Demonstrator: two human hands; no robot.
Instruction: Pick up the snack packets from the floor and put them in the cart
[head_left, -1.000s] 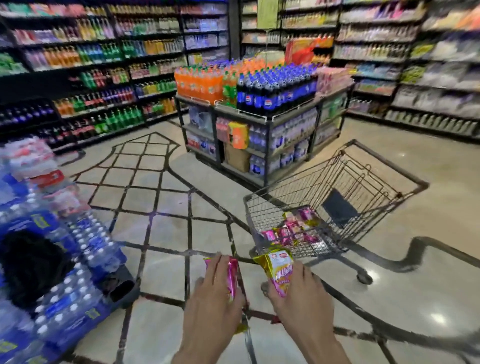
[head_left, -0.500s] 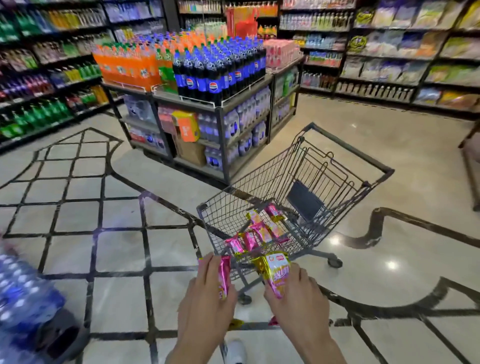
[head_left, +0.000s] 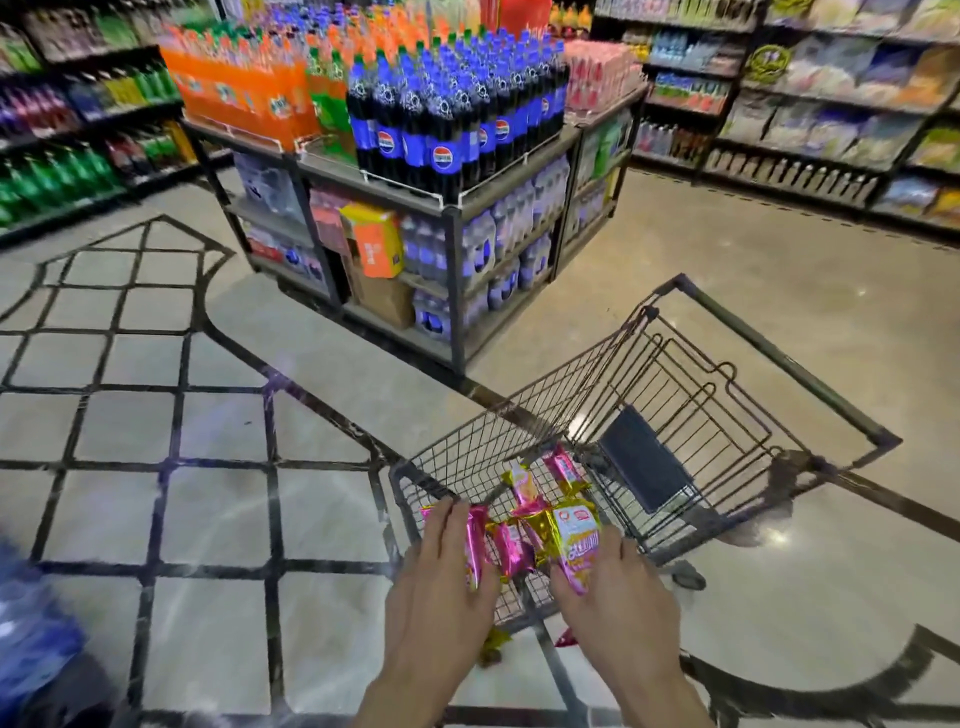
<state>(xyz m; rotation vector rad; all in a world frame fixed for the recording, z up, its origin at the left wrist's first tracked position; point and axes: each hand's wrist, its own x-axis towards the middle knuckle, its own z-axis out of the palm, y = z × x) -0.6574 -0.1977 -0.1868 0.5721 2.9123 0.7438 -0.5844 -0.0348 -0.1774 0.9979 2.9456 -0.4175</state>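
Where legible, Pepsi bottles behind cart

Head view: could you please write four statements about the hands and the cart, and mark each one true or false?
1. The left hand holds a pink packet. True.
2. The right hand is empty. False: it holds a yellow packet.
3. The cart has snack packets inside. True.
4. The cart lies on its side. False: it stands upright on its wheels.
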